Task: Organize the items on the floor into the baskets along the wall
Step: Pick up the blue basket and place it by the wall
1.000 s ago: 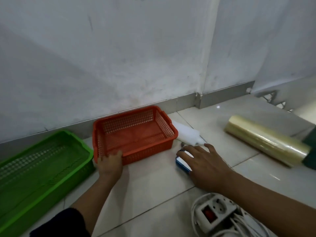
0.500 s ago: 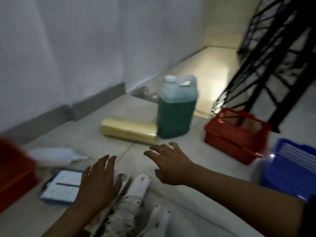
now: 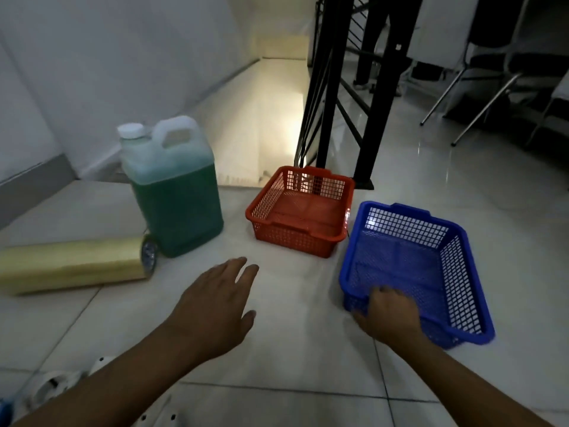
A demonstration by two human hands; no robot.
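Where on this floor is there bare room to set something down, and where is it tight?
Bare tile lies between the jug and the orange basket, and around the left hand, short of the blue basket. Both baskets are empty. It is tight where the roll meets the jug and where the baskets nearly touch.

White tiled floor [image 3: 308, 365] — black metal railing [image 3: 326, 87].

Your left hand [image 3: 215, 306] hovers flat, fingers spread, at frame centre; your right hand [image 3: 389, 314] curls closed at lower right.
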